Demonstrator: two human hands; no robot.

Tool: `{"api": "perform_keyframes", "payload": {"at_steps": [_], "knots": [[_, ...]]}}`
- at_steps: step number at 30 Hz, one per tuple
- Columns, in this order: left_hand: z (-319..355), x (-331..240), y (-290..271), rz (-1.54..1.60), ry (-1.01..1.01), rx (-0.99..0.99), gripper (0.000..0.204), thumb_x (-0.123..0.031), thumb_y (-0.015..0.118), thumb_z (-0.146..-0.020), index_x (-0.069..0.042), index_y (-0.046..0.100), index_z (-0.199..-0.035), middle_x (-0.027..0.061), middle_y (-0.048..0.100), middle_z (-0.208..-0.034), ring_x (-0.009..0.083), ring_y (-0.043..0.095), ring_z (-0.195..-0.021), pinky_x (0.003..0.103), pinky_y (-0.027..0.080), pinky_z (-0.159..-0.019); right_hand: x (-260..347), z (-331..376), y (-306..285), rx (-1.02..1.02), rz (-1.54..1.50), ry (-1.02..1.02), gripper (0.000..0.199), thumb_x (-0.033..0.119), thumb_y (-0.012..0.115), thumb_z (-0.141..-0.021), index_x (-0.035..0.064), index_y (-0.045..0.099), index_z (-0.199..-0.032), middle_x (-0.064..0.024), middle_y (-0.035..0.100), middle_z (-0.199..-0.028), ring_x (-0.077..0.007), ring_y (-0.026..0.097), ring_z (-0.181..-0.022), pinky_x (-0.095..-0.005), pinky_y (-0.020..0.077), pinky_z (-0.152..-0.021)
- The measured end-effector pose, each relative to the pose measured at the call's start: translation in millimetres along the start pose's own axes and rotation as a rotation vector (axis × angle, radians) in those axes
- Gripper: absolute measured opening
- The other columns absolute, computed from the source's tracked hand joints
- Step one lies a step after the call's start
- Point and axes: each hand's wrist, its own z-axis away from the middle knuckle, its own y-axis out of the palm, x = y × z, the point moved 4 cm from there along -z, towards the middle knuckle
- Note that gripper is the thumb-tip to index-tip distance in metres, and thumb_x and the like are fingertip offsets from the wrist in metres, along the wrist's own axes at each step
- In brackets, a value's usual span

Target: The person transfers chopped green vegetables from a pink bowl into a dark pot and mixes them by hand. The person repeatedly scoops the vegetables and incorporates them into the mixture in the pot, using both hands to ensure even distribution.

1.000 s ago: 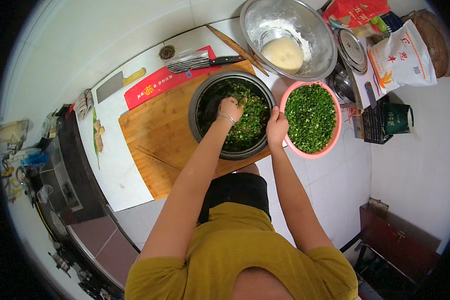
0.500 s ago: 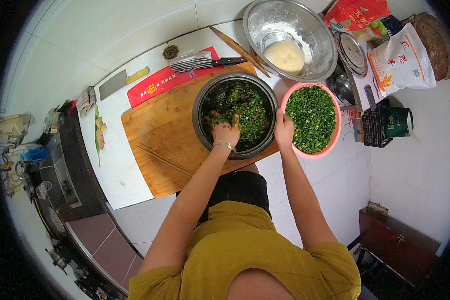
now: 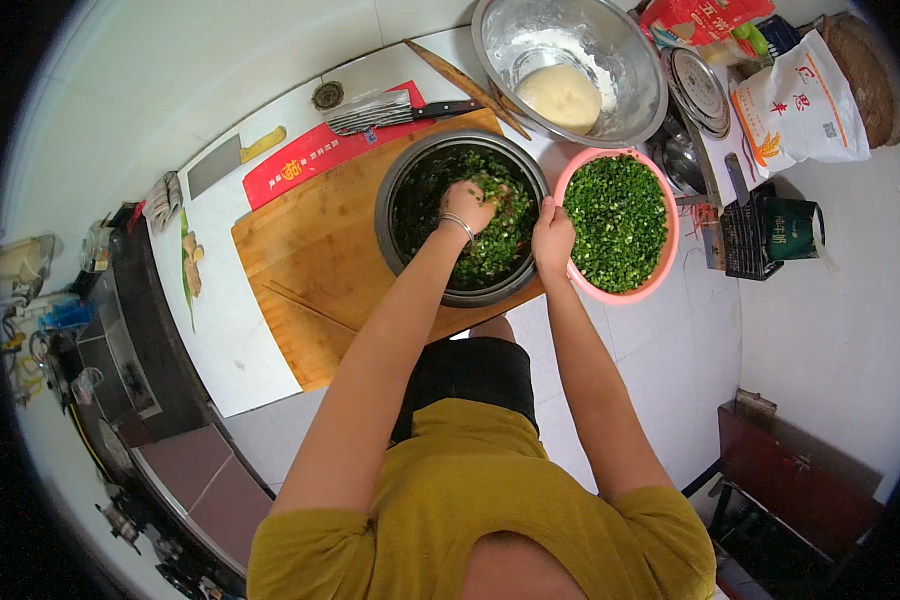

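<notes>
A dark grey round pot (image 3: pixel 384 222) stands on the wooden cutting board, holding a mix of chopped greens (image 3: pixel 490 255) with reddish-brown bits. My left hand (image 3: pixel 470 206), with a bracelet at its wrist, is inside the pot, its fingers curled round some of the greens; the fingertips are partly covered. My right hand (image 3: pixel 553 240) grips the pot's right rim, thumb on top. Just right of that hand sits a pink bowl (image 3: pixel 673 232) full of chopped green chives (image 3: pixel 615 222).
Behind the pot a large steel bowl (image 3: pixel 642 110) holds a dough ball (image 3: pixel 560 98). A black-handled knife (image 3: pixel 450 109) lies behind the cutting board (image 3: pixel 305 255), a cleaver (image 3: pixel 215 165) farther left. Chopsticks (image 3: pixel 310 306) lie on the board. Ginger (image 3: pixel 193 265) lies at left, a white bag (image 3: pixel 800 105) at right.
My left hand has moved right and farther back within the pot, its fingers now curled in the greens. My right hand stays at the rim. The whole view has shifted slightly.
</notes>
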Motion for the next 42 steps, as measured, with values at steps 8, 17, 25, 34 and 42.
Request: {"api": "perform_keyframes", "payload": {"at_steps": [8,17,25,34,42], "knots": [[92.9,-16.1,5.9,-0.673,0.275,0.314,0.036,-0.030,0.058,-0.074,-0.008,0.059,-0.103,0.0129,0.056,-0.106,0.0273,0.052,-0.102,0.038,0.042,-0.089,-15.4,10.6,0.6,-0.065,-0.140,0.037,0.050,0.037,0.041,-0.091,-0.0074,0.055,-0.072,-0.0227,0.051,-0.060,-0.0342,0.049,-0.055,-0.0422,0.0388,-0.058],[12.7,10.6,23.6,-0.892,0.081,0.541,0.041,-0.029,0.041,-0.088,-0.012,0.049,-0.125,0.0081,0.036,-0.136,0.0244,0.035,-0.123,0.041,0.032,-0.101,-14.8,3.0,0.1,-0.045,-0.142,-0.020,0.049,0.036,0.041,-0.091,-0.0062,0.055,-0.071,-0.0216,0.050,-0.058,-0.0331,0.048,-0.053,-0.0411,0.0390,-0.057],[45.1,-2.0,-31.2,-0.633,0.130,0.546,0.055,-0.044,0.028,-0.091,-0.003,0.059,-0.111,0.0155,0.035,-0.136,0.0358,0.035,-0.121,0.045,0.032,-0.101,-10.5,3.4,-4.3,-0.037,-0.143,-0.001,0.049,0.036,0.041,-0.091,-0.0061,0.054,-0.069,-0.0242,0.050,-0.059,-0.0380,0.049,-0.055,-0.0434,0.0384,-0.057],[58.9,16.4,38.9,-0.747,0.093,0.652,0.041,-0.028,0.036,-0.089,-0.003,0.059,-0.112,0.0170,0.039,-0.133,0.0342,0.038,-0.122,0.050,0.034,-0.096,-4.2,1.3,-0.5,-0.044,-0.091,-0.035,0.046,0.035,0.041,-0.091,-0.0062,0.055,-0.075,-0.0279,0.053,-0.067,-0.0426,0.051,-0.062,-0.0446,0.0399,-0.060],[-4.5,38.5,72.5,-0.268,-0.241,0.443,0.057,-0.043,0.033,-0.088,0.001,0.052,-0.118,0.0205,0.042,-0.130,0.0341,0.043,-0.117,0.041,0.033,-0.098,-6.1,4.3,-0.9,0.021,0.037,-0.026,0.047,0.036,0.038,-0.092,-0.0057,0.058,-0.082,-0.0278,0.057,-0.073,-0.0441,0.055,-0.069,-0.0476,0.0428,-0.064]]}}
